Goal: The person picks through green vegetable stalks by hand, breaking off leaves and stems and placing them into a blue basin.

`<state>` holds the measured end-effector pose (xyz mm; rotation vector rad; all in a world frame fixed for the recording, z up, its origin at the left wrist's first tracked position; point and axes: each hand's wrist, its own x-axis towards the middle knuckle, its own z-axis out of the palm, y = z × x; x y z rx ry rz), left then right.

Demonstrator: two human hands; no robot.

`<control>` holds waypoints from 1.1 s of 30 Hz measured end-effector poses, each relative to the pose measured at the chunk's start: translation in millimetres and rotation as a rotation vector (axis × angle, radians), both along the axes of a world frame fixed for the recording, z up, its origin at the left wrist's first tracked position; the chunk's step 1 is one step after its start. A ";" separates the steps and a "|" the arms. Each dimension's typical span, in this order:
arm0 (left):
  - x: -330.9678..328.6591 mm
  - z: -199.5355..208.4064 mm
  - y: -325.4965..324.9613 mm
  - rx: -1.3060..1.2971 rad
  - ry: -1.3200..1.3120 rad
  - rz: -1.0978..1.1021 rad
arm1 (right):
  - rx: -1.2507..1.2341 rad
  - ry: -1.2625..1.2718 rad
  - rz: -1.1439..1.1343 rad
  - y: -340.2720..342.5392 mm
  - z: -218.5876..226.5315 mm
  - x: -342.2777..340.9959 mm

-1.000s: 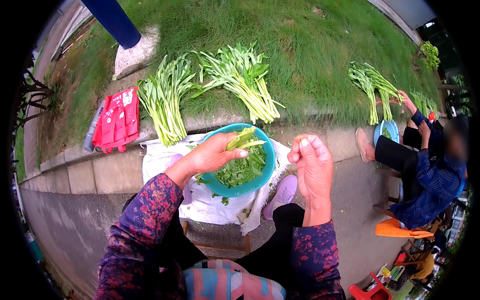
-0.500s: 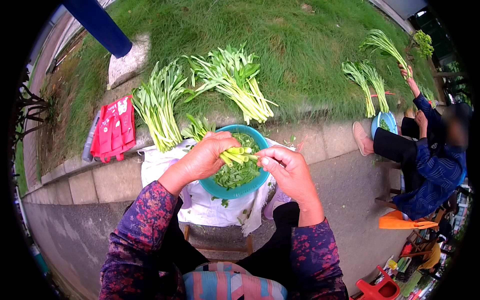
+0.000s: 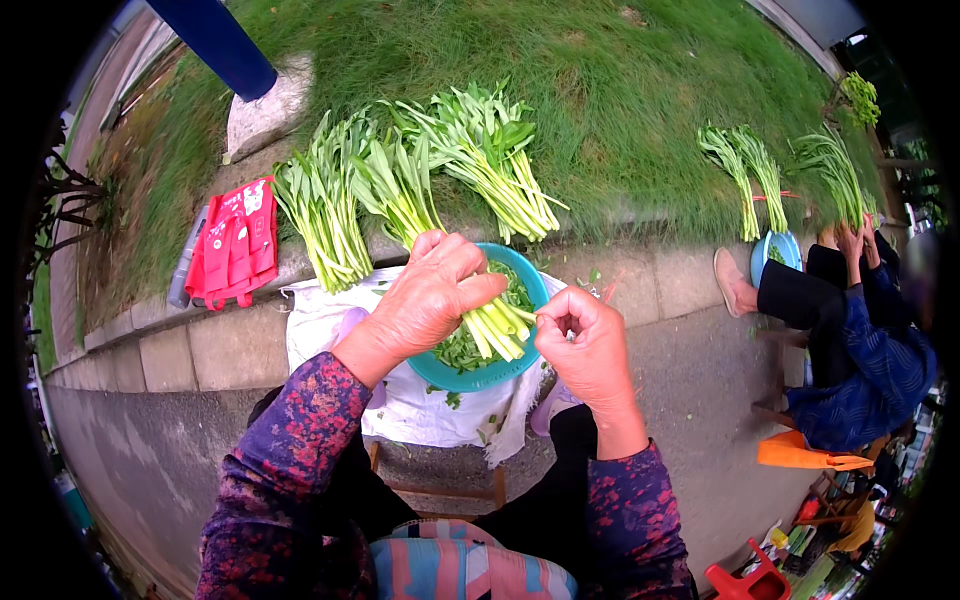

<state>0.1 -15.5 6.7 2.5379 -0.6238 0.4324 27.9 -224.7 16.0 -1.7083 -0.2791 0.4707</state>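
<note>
At the left of the frame, a red bag (image 3: 235, 245) covers part of a grey object (image 3: 187, 260), so I cannot tell its kind. Next to it lies a leafy green bundle (image 3: 322, 225), its right edge hidden by the leaves of the held bunch (image 3: 398, 195). In the centre, the left hand (image 3: 425, 300) is clamped around the stalks of this bunch, and its fingers hide their middle part. The pale stalk ends hang above the turquoise bowl (image 3: 470, 382), whose chopped greens (image 3: 455, 352) are partly covered. The right hand (image 3: 590, 350), apart from the left, has thumb and fingers curled at the stalk tips; whether it pinches something, I cannot tell. At the right edge, a co-worker (image 3: 860, 370) is partly cut off by the dark rim.

Compared with half a second ago, the held bunch reaches higher between the bundles and its stalk ends point more downward. At the right, the co-worker's bunch (image 3: 828, 175), raised before, is now lower.
</note>
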 end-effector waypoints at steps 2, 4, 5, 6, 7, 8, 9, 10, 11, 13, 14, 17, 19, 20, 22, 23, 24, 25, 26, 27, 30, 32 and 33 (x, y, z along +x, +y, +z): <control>2.5 -0.1 -2.4 -0.032 -0.056 0.043 | 0.078 0.051 -0.096 3.8 1.4 -0.2; 2.9 1.9 -3.2 -0.036 -0.091 0.077 | 0.188 0.135 -0.185 5.1 2.4 1.2; 2.5 4.9 -3.9 -0.034 -0.107 0.106 | 0.259 0.189 -0.225 2.2 3.5 4.4; 2.3 6.9 -3.3 -0.033 -0.123 0.135 | 0.329 0.244 -0.264 -1.3 5.0 8.0; 3.9 3.8 -0.4 -0.031 -0.187 0.178 | 0.452 0.349 -0.261 -5.7 8.3 12.1; 4.5 3.6 0.8 -0.039 -0.200 0.194 | 0.447 0.377 -0.243 -8.2 9.3 13.8; 5.4 3.9 1.5 -0.048 -0.213 0.210 | 0.442 0.404 -0.226 -10.6 9.7 13.9; 6.5 4.3 1.8 -0.057 -0.226 0.225 | 0.436 0.432 -0.210 -11.9 9.4 13.0; 5.7 4.6 2.4 -0.054 -0.232 0.229 | 0.329 0.375 -0.177 -10.2 5.1 11.1; 4.9 6.2 3.7 -0.060 -0.222 0.238 | 0.248 0.338 -0.081 -4.9 2.7 8.1; 4.7 5.8 2.7 -0.070 -0.215 0.239 | 0.203 0.319 -0.039 -3.9 1.5 6.2; 6.0 0.9 -0.8 -0.100 -0.220 0.239 | -0.143 -0.123 0.146 -5.0 -18.8 3.3; 7.3 1.9 -5.5 -0.131 -0.213 0.235 | -0.376 -0.681 0.222 -2.5 -31.1 3.4; 6.8 -0.5 -7.2 -0.168 -0.181 0.227 | -0.339 -0.513 0.204 0.2 -29.2 1.9; 5.9 -7.7 -9.3 -0.242 -0.119 0.207 | -0.267 -0.176 0.164 4.9 -22.6 -1.2; 3.6 -4.0 -10.4 -0.298 -0.008 0.142 | -0.232 -0.005 0.138 5.0 -21.2 -2.5; 3.2 -7.1 -12.0 -0.416 0.114 0.082 | -0.171 0.021 0.091 5.0 -21.2 -1.5; 3.4 -12.4 -14.0 -0.533 0.237 0.021 | -0.109 0.047 0.044 5.5 -21.2 1.3; 2.6 -15.5 -15.2 -0.649 0.360 -0.043 | -0.046 0.073 -0.004 6.7 -21.2 4.1; -3.0 -14.3 -19.2 -0.922 0.666 -0.060 | 0.105 0.120 -0.017 8.4 -15.3 6.1; -8.6 -2.4 -19.4 -1.073 1.018 -0.067 | 0.281 0.273 -0.081 7.7 -7.8 8.6; -9.8 0.8 -17.8 -1.248 1.157 -0.230 | 0.413 0.357 -0.025 6.8 -9.1 9.4; -10.5 -0.5 -15.6 -1.281 1.206 -0.300 | 0.478 0.401 0.006 8.8 -8.5 8.8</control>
